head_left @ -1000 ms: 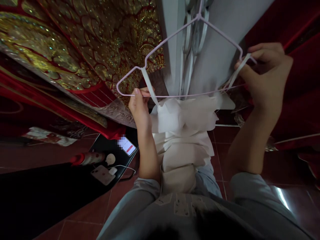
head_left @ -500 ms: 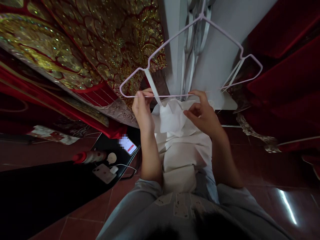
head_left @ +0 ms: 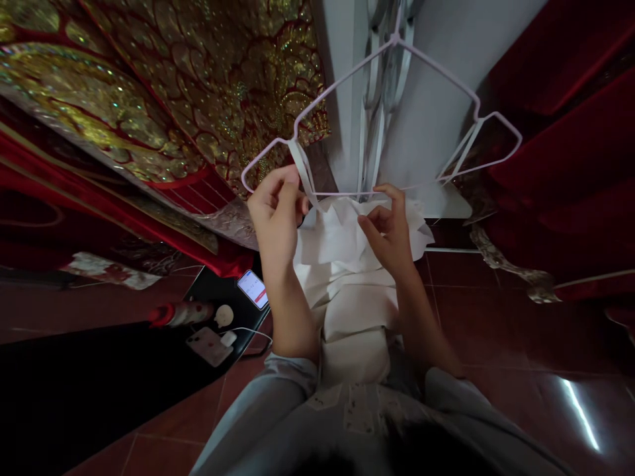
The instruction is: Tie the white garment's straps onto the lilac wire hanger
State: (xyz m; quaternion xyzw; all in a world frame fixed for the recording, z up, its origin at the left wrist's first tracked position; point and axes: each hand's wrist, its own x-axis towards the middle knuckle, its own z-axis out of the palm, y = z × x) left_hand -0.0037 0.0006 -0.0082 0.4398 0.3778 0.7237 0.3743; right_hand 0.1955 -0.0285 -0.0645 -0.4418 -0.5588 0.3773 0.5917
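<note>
A pale pink hanger (head_left: 434, 66) hangs in front of me with a white garment (head_left: 337, 241) on it. The garment's narrow white strap (head_left: 303, 168) loops over the hanger's left notch, and another strap (head_left: 465, 153) crosses the right notch. My left hand (head_left: 275, 215) is closed at the left strap, thumb and fingertips pinching its edge. Below the hanger's lower bar, my right hand (head_left: 389, 235) has its index finger raised against the bar. Its thumb points left over the garment's top edge, apart from the index finger. The garment falls in folds towards my lap.
Gold-sequinned red garments (head_left: 198, 86) hang at left, dark red cloth (head_left: 585, 152) at right. A black bench (head_left: 228, 284) carries a lit phone (head_left: 254, 289), another phone (head_left: 208, 346), a red-capped bottle (head_left: 183, 313) and a cable. Behind the hanger stands a grey panel (head_left: 436, 112).
My left hand has risen from the hanger's lower bar to the left strap. The right hand has shifted slightly left and down, its index finger still at the bar. The hanger sits slightly lower.
</note>
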